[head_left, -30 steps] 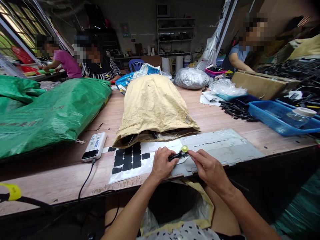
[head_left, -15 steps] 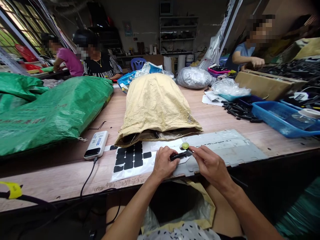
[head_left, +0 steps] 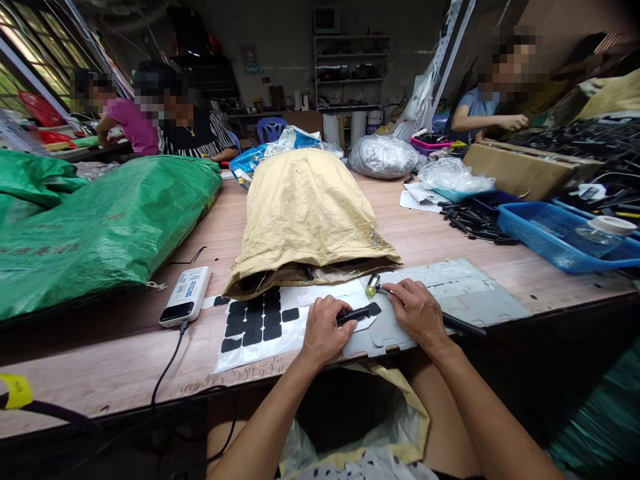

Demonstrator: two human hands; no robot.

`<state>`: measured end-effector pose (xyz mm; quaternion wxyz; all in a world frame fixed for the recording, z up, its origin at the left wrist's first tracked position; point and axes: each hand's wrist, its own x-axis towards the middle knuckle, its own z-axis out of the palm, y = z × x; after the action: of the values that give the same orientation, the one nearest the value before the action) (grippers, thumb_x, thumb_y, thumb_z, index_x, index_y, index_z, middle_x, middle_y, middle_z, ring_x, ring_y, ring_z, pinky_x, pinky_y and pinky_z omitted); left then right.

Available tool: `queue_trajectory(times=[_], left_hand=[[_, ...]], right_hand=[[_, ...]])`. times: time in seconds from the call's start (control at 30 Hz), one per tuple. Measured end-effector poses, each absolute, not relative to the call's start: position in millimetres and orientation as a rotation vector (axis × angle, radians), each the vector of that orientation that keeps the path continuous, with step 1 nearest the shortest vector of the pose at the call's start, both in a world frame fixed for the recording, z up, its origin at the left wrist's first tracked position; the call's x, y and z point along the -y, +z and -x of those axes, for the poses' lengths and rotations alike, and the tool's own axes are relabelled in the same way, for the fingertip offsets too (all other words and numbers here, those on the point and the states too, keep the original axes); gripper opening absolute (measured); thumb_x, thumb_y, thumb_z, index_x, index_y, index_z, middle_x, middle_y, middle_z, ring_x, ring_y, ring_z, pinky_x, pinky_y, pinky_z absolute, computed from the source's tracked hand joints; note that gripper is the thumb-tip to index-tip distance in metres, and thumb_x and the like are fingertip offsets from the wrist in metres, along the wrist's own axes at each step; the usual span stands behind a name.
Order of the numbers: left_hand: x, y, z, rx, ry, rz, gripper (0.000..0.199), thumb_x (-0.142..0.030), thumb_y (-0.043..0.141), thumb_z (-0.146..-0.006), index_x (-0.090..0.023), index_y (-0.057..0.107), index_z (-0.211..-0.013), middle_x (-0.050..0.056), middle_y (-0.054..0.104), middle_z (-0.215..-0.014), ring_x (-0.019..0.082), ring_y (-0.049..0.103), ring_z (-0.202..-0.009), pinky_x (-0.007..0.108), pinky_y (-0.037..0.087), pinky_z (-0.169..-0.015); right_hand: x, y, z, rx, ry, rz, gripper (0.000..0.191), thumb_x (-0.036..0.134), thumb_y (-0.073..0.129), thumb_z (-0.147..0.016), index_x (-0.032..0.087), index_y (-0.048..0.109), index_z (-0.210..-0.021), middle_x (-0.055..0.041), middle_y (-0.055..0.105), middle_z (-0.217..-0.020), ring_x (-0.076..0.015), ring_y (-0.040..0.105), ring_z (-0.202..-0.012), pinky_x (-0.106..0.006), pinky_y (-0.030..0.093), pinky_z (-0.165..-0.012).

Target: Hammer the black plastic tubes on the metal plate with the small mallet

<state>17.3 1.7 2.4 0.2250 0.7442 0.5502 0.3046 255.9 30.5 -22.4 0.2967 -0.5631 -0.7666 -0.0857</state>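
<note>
My left hand (head_left: 327, 327) grips a black piece (head_left: 356, 315) with a flat, dark tip pointing right, over the grey board (head_left: 465, 293). My right hand (head_left: 417, 310) is wrapped round the handle of a small hammer (head_left: 373, 285), whose metal head has a yellow-green face. That head lies just above and right of the black piece, apart from it. The hammer's black handle emerges right of my hand. Left of my left hand, a white sheet (head_left: 295, 340) carries rows of black rounded squares. A beige sack (head_left: 310, 207) lies behind, its dark mouth facing me.
A green sack (head_left: 110, 227) and a white power bank (head_left: 186, 295) with a cable are on the left. Blue tray (head_left: 565, 233), black parts (head_left: 475, 223) and a cardboard box (head_left: 520, 167) stand right. An open sack (head_left: 420, 417) is at my lap. Three people sit beyond.
My right hand has turned the hammer, so its yellow-green face points down-left and its head sits farther from the black piece. The black handle now shows right of my hand. The view has shifted slightly.
</note>
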Motion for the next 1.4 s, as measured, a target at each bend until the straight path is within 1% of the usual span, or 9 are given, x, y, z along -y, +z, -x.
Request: queue_trajectory(times=[0.33, 0.53, 0.7, 0.8, 0.9, 1.0, 1.17, 1.3, 1.4], left_hand=[[5.8, 8.9, -14.0, -1.454, 0.821, -2.088, 0.016, -0.032, 0.062, -0.093, -0.024, 0.071, -0.104, 0.005, 0.066, -0.098, 0.025, 0.055, -0.098, 0.038, 0.040, -0.090], [72.5, 27.6, -13.9, -0.963, 0.492, -1.978, 0.022, -0.036, 0.054, -0.098, -0.029, 0.071, -0.111, 0.002, 0.072, -0.099, 0.019, 0.065, -0.091, 0.028, 0.046, -0.082], [107.0, -46.0, -12.2, -1.196, 0.131, -1.832, 0.023, -0.032, 0.067, -0.084, -0.031, 0.074, -0.105, 0.001, 0.076, -0.099, 0.025, 0.070, -0.095, 0.034, 0.051, -0.084], [110.3, -100.0, -9.5, -1.440, -0.009, -1.718, 0.036, -0.033, 0.061, -0.087, -0.027, 0.069, -0.122, 0.008, 0.073, -0.120, 0.030, 0.065, -0.117, 0.042, 0.049, -0.099], [112.3, -115.7, -7.8, -1.495, -0.091, -1.680, 0.046, -0.029, 0.057, -0.089, -0.021, 0.062, -0.134, 0.014, 0.068, -0.130, 0.031, 0.061, -0.126, 0.043, 0.046, -0.106], [113.4, -80.0, -7.4, -1.385, -0.019, -1.796, 0.043, -0.031, 0.062, -0.084, -0.025, 0.068, -0.127, 0.010, 0.073, -0.117, 0.031, 0.066, -0.114, 0.042, 0.050, -0.098], [71.5, 21.6, 1.2, -1.216, 0.338, -1.809, 0.025, -0.043, 0.059, -0.089, -0.028, 0.077, -0.100, 0.000, 0.074, -0.079, 0.018, 0.065, -0.070, 0.026, 0.044, -0.060], [-5.6, 57.5, 20.8, -1.818, 0.732, -1.715, 0.030, -0.046, 0.057, -0.091, -0.023, 0.076, -0.092, 0.003, 0.076, -0.084, 0.020, 0.067, -0.076, 0.027, 0.044, -0.065], [-54.2, 53.8, 29.6, -2.235, 0.688, -1.574, 0.035, -0.053, 0.059, -0.087, -0.024, 0.077, -0.089, 0.009, 0.077, -0.087, 0.029, 0.070, -0.087, 0.033, 0.045, -0.069]], right_hand=[[-30.8, -22.2, -255.3, 2.035, -0.203, 1.545, 0.027, 0.021, 0.053, -0.095, 0.025, 0.069, -0.116, -0.0039, 0.066, -0.095, -0.0212, 0.056, -0.091, -0.033, 0.042, -0.083], [-31.2, -23.3, -256.4, 2.045, -0.202, 1.540, 0.028, 0.021, 0.053, -0.094, 0.025, 0.069, -0.117, -0.0043, 0.065, -0.095, -0.0217, 0.055, -0.091, -0.033, 0.041, -0.082], [-31.4, -23.2, -256.4, 2.038, -0.207, 1.533, 0.027, 0.022, 0.053, -0.094, 0.025, 0.070, -0.116, -0.0045, 0.065, -0.094, -0.0216, 0.055, -0.090, -0.034, 0.042, -0.082], [-31.4, -23.3, -256.4, 2.036, -0.214, 1.520, 0.028, 0.022, 0.052, -0.094, 0.025, 0.069, -0.116, -0.0049, 0.065, -0.094, -0.0216, 0.055, -0.090, -0.034, 0.042, -0.081], [-31.1, -23.4, -256.5, 2.035, -0.219, 1.507, 0.028, 0.022, 0.051, -0.095, 0.024, 0.069, -0.115, -0.0052, 0.065, -0.093, -0.0215, 0.055, -0.089, -0.034, 0.042, -0.081], [-30.6, -23.2, -256.3, 2.041, -0.222, 1.509, 0.027, 0.023, 0.051, -0.095, 0.025, 0.070, -0.115, -0.0053, 0.065, -0.094, -0.0218, 0.055, -0.090, -0.034, 0.042, -0.081], [-30.2, -22.8, -255.2, 2.038, -0.236, 1.520, 0.027, 0.023, 0.051, -0.095, 0.025, 0.069, -0.116, -0.0055, 0.065, -0.093, -0.0221, 0.056, -0.090, -0.034, 0.042, -0.082], [-30.2, -22.7, -254.9, 2.023, -0.235, 1.517, 0.027, 0.023, 0.052, -0.094, 0.025, 0.069, -0.115, -0.0051, 0.065, -0.093, -0.0217, 0.055, -0.089, -0.034, 0.042, -0.080], [-30.5, -22.3, -255.2, 2.031, -0.226, 1.506, 0.027, 0.021, 0.053, -0.093, 0.025, 0.069, -0.115, -0.0050, 0.065, -0.093, -0.0214, 0.055, -0.089, -0.033, 0.042, -0.081]])
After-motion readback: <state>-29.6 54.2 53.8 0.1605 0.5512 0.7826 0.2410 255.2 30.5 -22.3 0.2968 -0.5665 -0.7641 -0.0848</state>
